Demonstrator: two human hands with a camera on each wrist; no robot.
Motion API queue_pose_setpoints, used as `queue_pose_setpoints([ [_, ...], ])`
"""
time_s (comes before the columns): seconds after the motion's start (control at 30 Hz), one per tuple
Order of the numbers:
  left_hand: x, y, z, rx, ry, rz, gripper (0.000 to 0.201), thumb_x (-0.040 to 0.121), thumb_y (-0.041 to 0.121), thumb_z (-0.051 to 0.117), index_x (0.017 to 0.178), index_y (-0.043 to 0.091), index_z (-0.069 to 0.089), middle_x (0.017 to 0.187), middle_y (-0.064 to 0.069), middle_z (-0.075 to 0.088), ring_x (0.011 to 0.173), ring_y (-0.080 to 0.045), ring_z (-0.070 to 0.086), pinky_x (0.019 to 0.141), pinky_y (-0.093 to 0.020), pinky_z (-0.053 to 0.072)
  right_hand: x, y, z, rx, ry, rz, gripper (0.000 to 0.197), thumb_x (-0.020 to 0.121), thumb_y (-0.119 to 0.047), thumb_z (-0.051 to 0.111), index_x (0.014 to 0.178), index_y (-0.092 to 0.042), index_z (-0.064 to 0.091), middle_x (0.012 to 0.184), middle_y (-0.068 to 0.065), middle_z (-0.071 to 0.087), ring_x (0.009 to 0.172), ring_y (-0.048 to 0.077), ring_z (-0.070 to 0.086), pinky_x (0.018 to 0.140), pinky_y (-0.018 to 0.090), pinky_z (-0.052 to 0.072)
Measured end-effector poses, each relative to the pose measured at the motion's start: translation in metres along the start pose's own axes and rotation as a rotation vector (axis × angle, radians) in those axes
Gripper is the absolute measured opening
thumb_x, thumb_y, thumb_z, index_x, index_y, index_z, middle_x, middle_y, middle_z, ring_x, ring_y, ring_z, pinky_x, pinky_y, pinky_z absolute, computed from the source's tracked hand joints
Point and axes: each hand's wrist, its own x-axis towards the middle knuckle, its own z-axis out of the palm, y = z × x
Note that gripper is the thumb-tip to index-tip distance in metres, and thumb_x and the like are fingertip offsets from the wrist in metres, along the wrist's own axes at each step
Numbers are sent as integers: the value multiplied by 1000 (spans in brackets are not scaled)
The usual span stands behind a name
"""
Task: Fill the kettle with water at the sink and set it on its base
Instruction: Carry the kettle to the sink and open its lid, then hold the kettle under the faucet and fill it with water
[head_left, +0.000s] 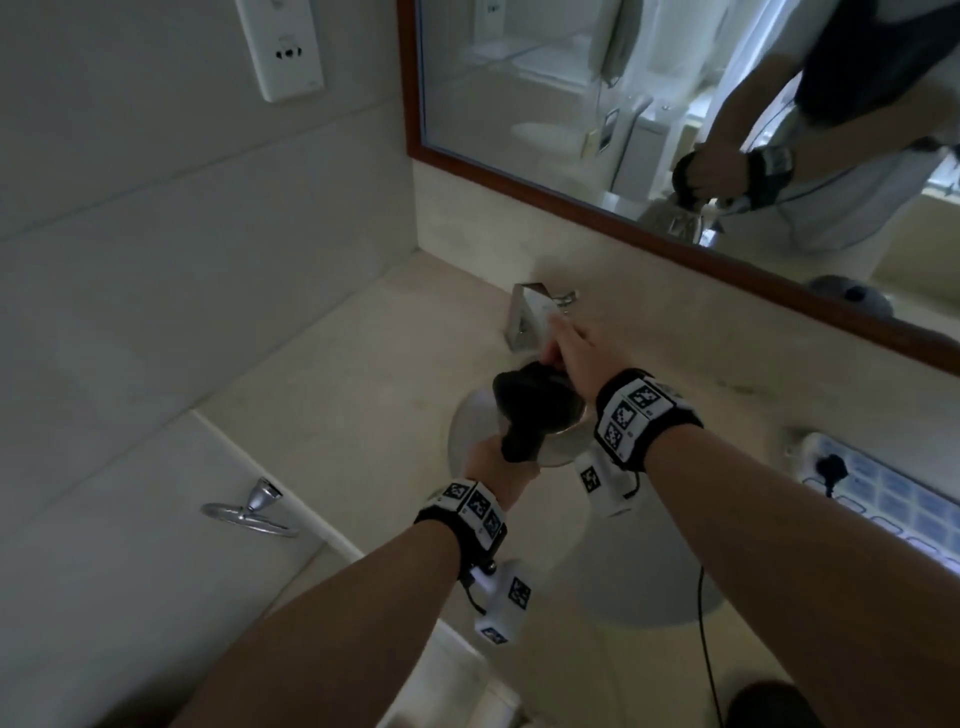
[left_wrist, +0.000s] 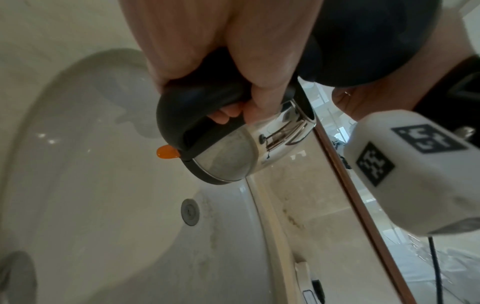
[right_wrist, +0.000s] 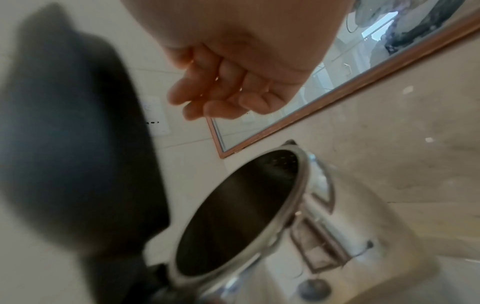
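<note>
My left hand (head_left: 501, 462) grips the black handle (left_wrist: 194, 107) of a steel kettle (head_left: 470, 431) and holds it above the white sink basin (head_left: 649, 571). Its black lid (head_left: 524, 387) stands flipped up, leaving the mouth (right_wrist: 233, 209) open, dark and blurred inside. An orange switch (left_wrist: 166, 154) sticks out below the handle. My right hand (head_left: 569, 345) reaches past the lid to the chrome tap (head_left: 530, 312) at the back of the counter. In the right wrist view its fingers (right_wrist: 221, 96) are loosely curled and hold nothing. No water stream is visible.
A wood-framed mirror (head_left: 675, 218) runs along the back wall. A wall socket (head_left: 285, 47) is at the upper left and a chrome towel ring (head_left: 249, 512) at the left. A blue-patterned tray (head_left: 893, 499) with a black plug sits right of the basin. A black cable (head_left: 706, 623) hangs there.
</note>
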Motion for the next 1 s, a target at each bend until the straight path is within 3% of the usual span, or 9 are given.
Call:
queue_pose_setpoints([
  [0.13, 15, -13, 16, 2, 8, -22, 34, 84, 8, 56, 56, 16, 39, 54, -1, 42, 49, -15, 34, 51, -25, 30, 27, 29, -14, -53, 141, 32, 47, 91, -44, 40, 54, -20, 56, 53, -4, 55, 58, 18, 56, 64, 32, 47],
  [0.23, 28, -18, 23, -23, 3, -57, 33, 83, 8, 59, 55, 17, 42, 53, 0, 44, 49, -15, 37, 52, -27, 33, 48, 34, -16, -178, 125, 7, 35, 92, -39, 42, 70, -19, 60, 65, 2, 60, 64, 22, 57, 57, 26, 40],
  [0.33, 41, -19, 26, -43, -5, -90, 34, 82, 13, 64, 54, 17, 45, 53, -1, 47, 52, -19, 41, 57, -30, 37, 76, 34, -12, -244, 136, 42, 30, 90, -39, 47, 99, -17, 66, 83, 4, 63, 76, 24, 58, 68, 28, 43],
  [0.43, 48, -13, 20, -99, -20, -84, 24, 81, 10, 65, 59, 13, 56, 58, -4, 54, 60, -23, 51, 63, -32, 43, 100, 41, -3, -241, 135, 128, 35, 80, -38, 51, 108, -19, 58, 102, 4, 60, 91, 25, 57, 83, 34, 49],
  [0.5, 49, -6, 17, -169, -23, -50, 10, 81, 6, 66, 82, -3, 68, 75, -19, 64, 79, -32, 61, 75, -40, 50, 111, 48, 1, -337, 87, 134, 44, 75, -38, 51, 115, -21, 54, 123, 9, 55, 109, 30, 54, 94, 40, 48],
  [0.57, 50, -3, 17, -220, -22, -25, 18, 81, 3, 67, 95, -9, 67, 100, -35, 66, 99, -44, 63, 90, -47, 50, 118, 51, 1, -489, 40, 120, 48, 78, -37, 51, 122, -19, 52, 133, 12, 49, 119, 33, 47, 98, 40, 41],
  [0.67, 57, -8, 22, -175, -93, -37, 7, 80, 8, 68, 78, 1, 68, 83, -25, 69, 90, -39, 66, 79, -40, 50, 124, 54, -1, -512, 2, 127, 48, 77, -36, 51, 122, -19, 53, 131, 12, 52, 120, 35, 49, 98, 40, 44],
  [0.77, 67, -13, 27, -165, -118, -58, 29, 78, 12, 69, 56, 16, 53, 61, -8, 57, 70, -24, 55, 67, -34, 44, 126, 59, -5, -495, -77, 96, 49, 78, -35, 52, 126, -24, 54, 134, 7, 54, 122, 32, 51, 102, 41, 46],
  [1.0, 76, -20, 27, -247, -134, -78, 10, 72, 4, 68, 80, -3, 68, 76, -16, 67, 71, -26, 61, 67, -34, 51, 136, 65, -10, -512, -72, 14, 44, 92, -22, 50, 135, -14, 49, 138, 12, 51, 125, 32, 49, 106, 42, 41],
])
